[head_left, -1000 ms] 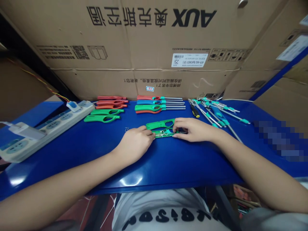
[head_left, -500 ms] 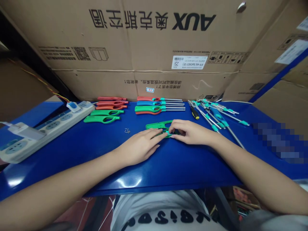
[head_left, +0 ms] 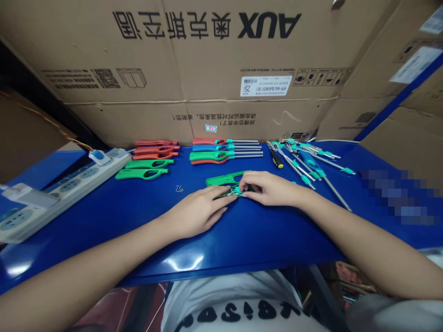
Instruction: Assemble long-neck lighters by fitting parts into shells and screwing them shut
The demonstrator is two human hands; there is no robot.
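Observation:
Near the middle of the table, a green lighter shell half lies flat with its inner side up. Just in front of it is an opened lighter body with a teal trigger piece and thin wires, partly covered by my fingers. My left hand is closed over the left part of this body, thumb and fingertips pressing on it. From the right, my right hand pinches at the teal piece with thumb and index finger. Several small screws lie to the left.
Green and red lighter shells lie by a white power strip. Assembled lighters lie at the back. Right of them are a black-and-yellow screwdriver and metal lighter tubes. A cardboard box stands behind.
The camera view has shifted slightly. My right fingers have moved a little at the teal piece, which now shows more clearly between the hands. My left hand stays on the lighter body.

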